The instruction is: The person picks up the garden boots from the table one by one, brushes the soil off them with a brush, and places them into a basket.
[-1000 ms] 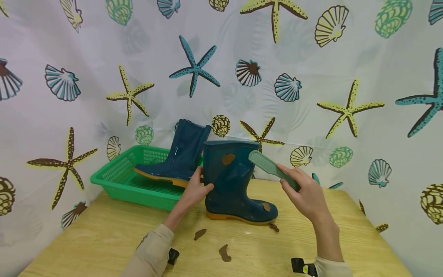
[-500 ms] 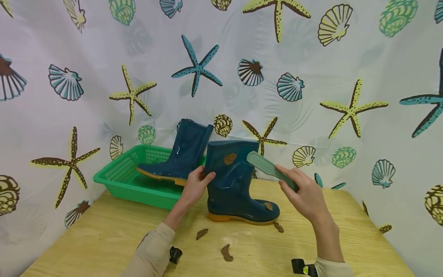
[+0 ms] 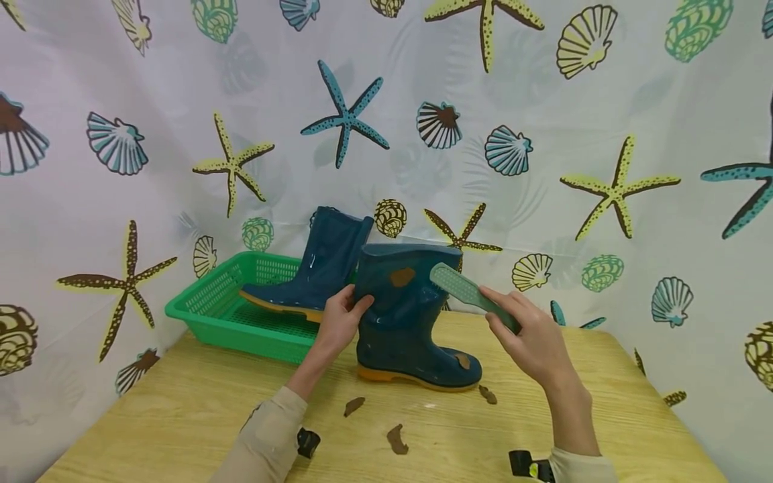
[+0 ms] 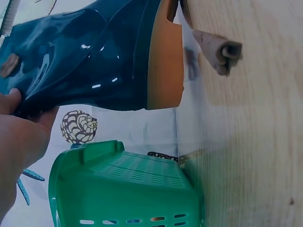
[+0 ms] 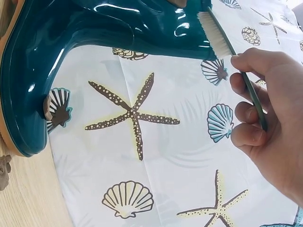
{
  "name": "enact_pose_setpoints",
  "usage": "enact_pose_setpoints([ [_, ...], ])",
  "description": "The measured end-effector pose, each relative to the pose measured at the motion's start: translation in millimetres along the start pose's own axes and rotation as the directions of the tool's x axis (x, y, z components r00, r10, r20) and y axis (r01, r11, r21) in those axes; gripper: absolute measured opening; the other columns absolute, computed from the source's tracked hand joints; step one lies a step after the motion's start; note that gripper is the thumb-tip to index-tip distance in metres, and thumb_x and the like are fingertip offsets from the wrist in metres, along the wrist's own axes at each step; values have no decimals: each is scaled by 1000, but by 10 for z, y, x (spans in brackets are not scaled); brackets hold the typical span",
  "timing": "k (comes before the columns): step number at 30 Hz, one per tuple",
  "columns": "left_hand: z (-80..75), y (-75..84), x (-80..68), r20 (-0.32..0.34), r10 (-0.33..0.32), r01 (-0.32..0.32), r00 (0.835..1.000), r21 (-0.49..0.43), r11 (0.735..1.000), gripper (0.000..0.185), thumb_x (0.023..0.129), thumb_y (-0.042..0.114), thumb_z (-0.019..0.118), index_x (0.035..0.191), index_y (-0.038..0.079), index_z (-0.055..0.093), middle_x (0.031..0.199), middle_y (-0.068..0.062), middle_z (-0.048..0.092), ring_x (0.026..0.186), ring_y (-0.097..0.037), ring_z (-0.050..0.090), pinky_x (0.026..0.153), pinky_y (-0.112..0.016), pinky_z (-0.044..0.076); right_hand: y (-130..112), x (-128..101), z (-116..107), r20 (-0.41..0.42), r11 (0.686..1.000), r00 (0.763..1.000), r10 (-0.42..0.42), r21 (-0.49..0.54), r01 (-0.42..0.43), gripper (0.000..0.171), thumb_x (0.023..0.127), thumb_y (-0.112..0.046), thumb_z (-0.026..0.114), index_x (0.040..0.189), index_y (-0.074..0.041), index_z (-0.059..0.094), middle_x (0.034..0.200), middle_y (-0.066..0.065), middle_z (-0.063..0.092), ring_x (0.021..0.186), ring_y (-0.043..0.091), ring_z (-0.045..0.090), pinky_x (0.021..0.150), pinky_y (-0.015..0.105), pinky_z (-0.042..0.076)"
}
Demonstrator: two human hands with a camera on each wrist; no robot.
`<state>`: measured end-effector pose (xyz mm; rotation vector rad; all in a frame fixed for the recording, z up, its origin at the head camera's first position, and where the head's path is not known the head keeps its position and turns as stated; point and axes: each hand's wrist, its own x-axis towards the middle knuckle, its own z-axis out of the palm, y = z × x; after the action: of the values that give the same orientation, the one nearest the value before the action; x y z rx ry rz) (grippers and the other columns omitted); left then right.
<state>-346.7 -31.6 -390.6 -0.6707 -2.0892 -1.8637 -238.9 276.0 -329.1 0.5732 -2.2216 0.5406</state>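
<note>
A dark blue rubber boot (image 3: 401,335) with a tan sole stands on the wooden table, toe to the right. My left hand (image 3: 339,323) holds the back of its shaft, thumb on the near side. In my right hand (image 3: 534,342) is a green scrub brush (image 3: 465,288), gripped by its handle. The brush's white bristles (image 5: 215,38) touch or nearly touch the front of the shaft in the right wrist view. One brown patch (image 3: 401,277) sticks to the upper shaft and another patch (image 3: 462,361) to the toe.
Behind on the left, a second blue boot (image 3: 331,258) leans in a green basket (image 3: 241,341). Loose brown flakes lie before the standing boot: one flake (image 3: 397,439) near the front, others closer to the sole. A shell-and-starfish curtain (image 3: 386,80) hangs behind the table (image 3: 181,416).
The boot has turned or tilted slightly, its heel edging left while its upper rim reaches farther right. My left hand stays on the shaft; the brush has barely moved.
</note>
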Motion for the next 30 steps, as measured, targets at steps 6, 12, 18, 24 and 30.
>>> enact_pose_setpoints([
  [6, -5, -34, -3, 80, 8, -7, 997, -22, 1000, 20, 101, 22, 60, 110, 5, 65, 62, -1, 40, 48, -9, 33, 52, -24, 33, -11, 5, 17, -2, 1000, 1000, -18, -4, 18, 44, 89, -3, 70, 132, -15, 66, 85, -6, 57, 60, 1, 34, 52, 20, 32],
  [12, -73, -45, -7, 162, -30, 31, 986, -3, 1000, 28, 101, 21, 59, 123, 3, 63, 92, -11, 67, 79, -10, 60, 74, -25, 50, -58, 29, 70, -38, 997, 997, -74, -8, 73, 47, 87, -1, 72, 132, -15, 66, 85, -5, 57, 62, 2, 34, 51, 19, 31],
  [18, -162, -50, 19, 296, -9, 12, 955, -11, 1000, 34, 102, 21, 58, 129, 1, 60, 122, -20, 67, 109, -23, 66, 96, -39, 54, -134, 69, 136, -31, 992, 991, -129, -10, 129, 49, 87, -2, 72, 134, -15, 64, 87, -4, 58, 62, 2, 34, 53, 17, 31],
  [24, -240, -53, 42, 392, 32, -27, 919, -18, 999, 37, 101, 22, 60, 133, 2, 59, 127, -18, 65, 113, -24, 65, 97, -39, 54, -175, 75, 158, -26, 989, 989, -145, 3, 145, 50, 86, -1, 73, 133, -14, 65, 84, -5, 55, 61, -1, 31, 52, 18, 31],
  [30, -276, -87, 29, 405, 45, -48, 913, -3, 999, 32, 101, 19, 59, 128, 1, 62, 120, -19, 68, 101, -13, 68, 89, -31, 55, -196, 72, 187, 25, 991, 991, -134, 13, 134, 47, 88, -3, 73, 132, -15, 66, 83, -7, 54, 60, -2, 30, 51, 18, 30],
])
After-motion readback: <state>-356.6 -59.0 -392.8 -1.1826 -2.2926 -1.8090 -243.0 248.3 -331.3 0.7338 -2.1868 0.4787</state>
